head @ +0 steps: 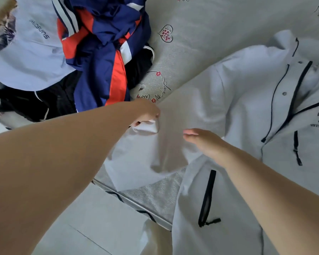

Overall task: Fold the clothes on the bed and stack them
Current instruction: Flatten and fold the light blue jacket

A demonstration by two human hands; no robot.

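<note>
The white jacket [247, 107] is spread front-up on the bed [201, 24] — laid flat for folding. Its sleeve cuff [147, 127] is pinched in the left hand [145, 111], apparently to be drawn across, while the right hand [204, 140] is held flat and empty over the sleeve — likely smoothing it.

Upside-down "SUNSEUS" on pale shirt [31, 52]

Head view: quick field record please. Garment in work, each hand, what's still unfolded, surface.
garment: white jacket with dark zips, spread flat on the bed
left hand: left hand pinches the cuff of the jacket's sleeve
right hand: right hand, fingers straight, over the sleeve near the jacket body; contact unclear
unfolded pile: blue, red and white garment, light blue shirt, black clothing, all heaped at upper left
surface: grey bedsheet with heart prints
</note>
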